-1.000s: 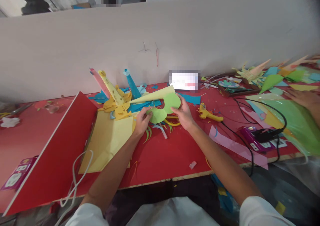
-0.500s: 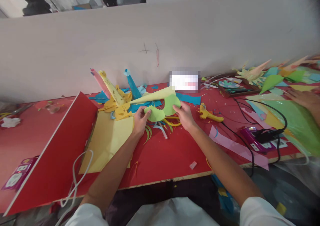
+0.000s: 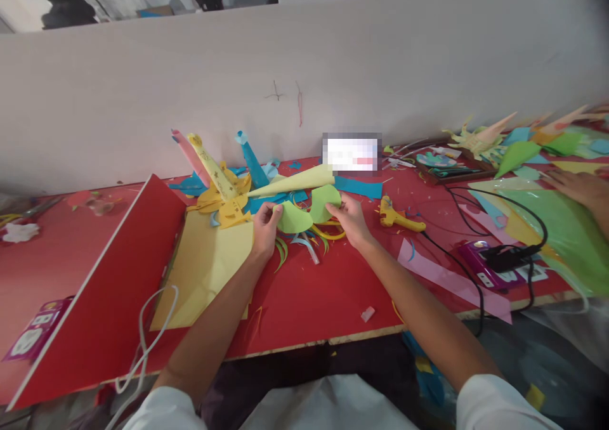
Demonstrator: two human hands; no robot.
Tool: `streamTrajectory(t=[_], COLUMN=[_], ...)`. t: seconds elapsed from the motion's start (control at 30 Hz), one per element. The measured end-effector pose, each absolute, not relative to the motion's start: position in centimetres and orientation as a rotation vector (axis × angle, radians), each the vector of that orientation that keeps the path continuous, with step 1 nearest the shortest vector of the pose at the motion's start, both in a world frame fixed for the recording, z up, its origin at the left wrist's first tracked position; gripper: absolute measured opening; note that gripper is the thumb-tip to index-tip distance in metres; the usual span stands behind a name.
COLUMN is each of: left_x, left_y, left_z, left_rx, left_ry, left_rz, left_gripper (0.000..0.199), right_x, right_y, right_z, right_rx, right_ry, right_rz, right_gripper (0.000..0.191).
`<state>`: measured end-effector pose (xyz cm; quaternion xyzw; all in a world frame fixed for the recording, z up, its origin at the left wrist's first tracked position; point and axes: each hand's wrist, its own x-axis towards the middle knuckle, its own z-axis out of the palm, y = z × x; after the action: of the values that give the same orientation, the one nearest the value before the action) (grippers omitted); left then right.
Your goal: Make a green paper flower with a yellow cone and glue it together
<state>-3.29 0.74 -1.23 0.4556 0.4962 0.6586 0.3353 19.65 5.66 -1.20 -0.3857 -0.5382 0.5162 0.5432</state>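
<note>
Between my two hands is a light green paper cutout (image 3: 295, 218) with curved edges, held just above the table. My left hand (image 3: 266, 226) pinches its left end between thumb and fingers. At its right end my right hand (image 3: 351, 217) grips the raised, bent lobe. Behind it lies a pale yellow paper cone (image 3: 295, 180) on its side. Thin curved green paper strips (image 3: 281, 255) and a clear glue stick (image 3: 313, 252) are below the cutout. A yellow glue gun (image 3: 399, 217) rests to the right of my right hand.
Decorated paper cones, such as a blue one (image 3: 252, 160), stand at the back left. A red board (image 3: 109, 284) rises at left beside yellow sheets (image 3: 204, 271). On the right are a purple power strip (image 3: 490, 265), black cables, a pink strip (image 3: 447, 281) and another person's hand (image 3: 571, 186).
The green cutout's right lobe has tilted and lowered, and its left part has opened out flatter. My left hand has shifted slightly left; both hands keep their hold.
</note>
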Motion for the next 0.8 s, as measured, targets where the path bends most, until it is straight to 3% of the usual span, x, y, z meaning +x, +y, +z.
streamTrajectory(t=[0.37,0.67,0.8], left_x=[-2.8,-1.8,-0.5], left_y=[0.4,-0.2,-1.3], left_z=[-1.0,-0.7,0.3], left_rx=[1.132,1.155,1.25], left_ry=[1.229,1.116,1.002], left_rz=[1.634,1.541,1.412], left_gripper=[0.048,0.047,0.055], right_x=[19.6,18.4,17.2], right_y=[5.4,3.8,2.2], right_z=[-1.1,-0.2,0.2], right_rx=[-0.89,-0.776,-0.777], right_ry=[-1.272,-1.189,-1.259], right_rz=[1.25,1.53,1.63], right_gripper=[0.047,0.049,0.05])
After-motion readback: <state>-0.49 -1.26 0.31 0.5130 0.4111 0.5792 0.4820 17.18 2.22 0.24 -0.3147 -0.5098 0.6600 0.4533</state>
